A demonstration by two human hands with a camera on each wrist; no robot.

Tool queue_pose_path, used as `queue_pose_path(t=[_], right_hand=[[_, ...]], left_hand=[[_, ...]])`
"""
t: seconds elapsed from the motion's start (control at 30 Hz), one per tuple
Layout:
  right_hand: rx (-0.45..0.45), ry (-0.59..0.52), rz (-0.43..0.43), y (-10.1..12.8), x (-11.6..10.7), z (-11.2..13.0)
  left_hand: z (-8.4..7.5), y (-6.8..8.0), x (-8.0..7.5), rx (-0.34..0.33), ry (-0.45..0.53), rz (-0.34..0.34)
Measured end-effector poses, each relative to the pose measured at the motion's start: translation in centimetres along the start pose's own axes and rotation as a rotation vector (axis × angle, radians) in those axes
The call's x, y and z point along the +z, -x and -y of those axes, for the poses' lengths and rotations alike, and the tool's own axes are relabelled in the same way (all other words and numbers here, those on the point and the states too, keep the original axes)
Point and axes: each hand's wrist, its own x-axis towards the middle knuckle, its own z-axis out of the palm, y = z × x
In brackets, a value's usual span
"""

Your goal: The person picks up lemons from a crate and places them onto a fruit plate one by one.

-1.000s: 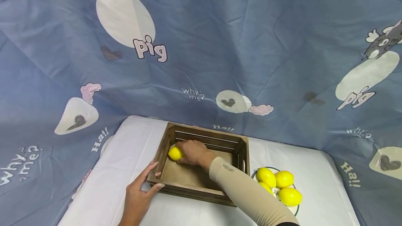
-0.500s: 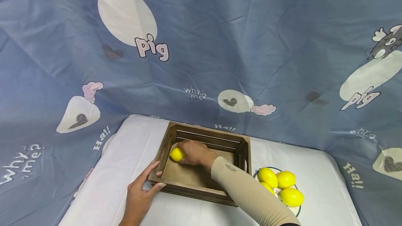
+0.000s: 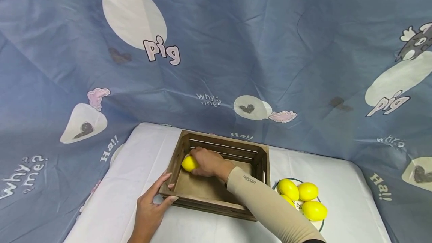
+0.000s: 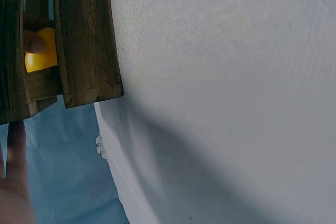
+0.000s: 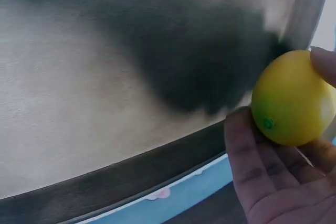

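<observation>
One wooden crate [image 3: 216, 177] sits on the white-covered counter [image 3: 135, 160], and five lemons can be counted in all. One lemon [image 3: 189, 163] is inside the crate, at its far left corner, just above or on the crate floor; which of the two cannot be told. The right hand [image 3: 209, 162] curls its fingers and thumb round this lemon, a grip seen close up in the right wrist view, where thumb and a fingertip pinch the yellow fruit. The other four lemons [image 3: 305, 198] lie piled on one plate [image 3: 320, 226] just right of the crate; the fourth is mostly hidden between the others.

The left hand [image 3: 152, 207] rests on the crate's near left corner, fingers straight and spread along the wood, thumb on the front edge.

Against the picture half a second ago, almost nothing differs: the right hand with its lemon has edged slightly toward the far left corner, while the left hand, crate and plate keep their places.
</observation>
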Motion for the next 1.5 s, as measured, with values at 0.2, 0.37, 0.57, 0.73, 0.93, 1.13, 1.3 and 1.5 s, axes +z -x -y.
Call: queue_pose_path(t=[0.2,0.37,0.57,0.73,0.93,1.13,1.3,1.5], right_hand=[[-0.016,0.007,0.007,0.3,-0.9,0.5],[0.013,0.019,0.016,0.7,-1.5,0.5],[0.005,0.005,0.0,1.2,-2.0,0.1],[0.035,0.0,-0.02,1.6,-2.4,-0.2],[0.055,-0.018,-0.05,1.9,-3.2,-0.2],[0.066,-0.059,-0.084,2.2,-3.9,0.0],[0.082,-0.09,-0.1,2.5,-4.2,0.0],[0.092,-0.125,-0.099,3.0,-4.6,0.1]], left_hand=[[0.1,0.1,0.0,0.01,0.004,-0.003],[0.3,0.1,0.1,0.033,0.005,-0.019],[0.2,0.0,0.1,0.048,0.007,-0.021],[0.2,0.0,0.1,0.048,0.008,-0.014],[0.1,0.0,0.2,0.052,0.001,-0.022],[0.1,0.0,0.2,0.061,0.004,-0.028],[0.4,-0.1,0.2,0.072,0.012,-0.03],[0.5,-0.1,0.2,0.082,0.009,-0.037]])
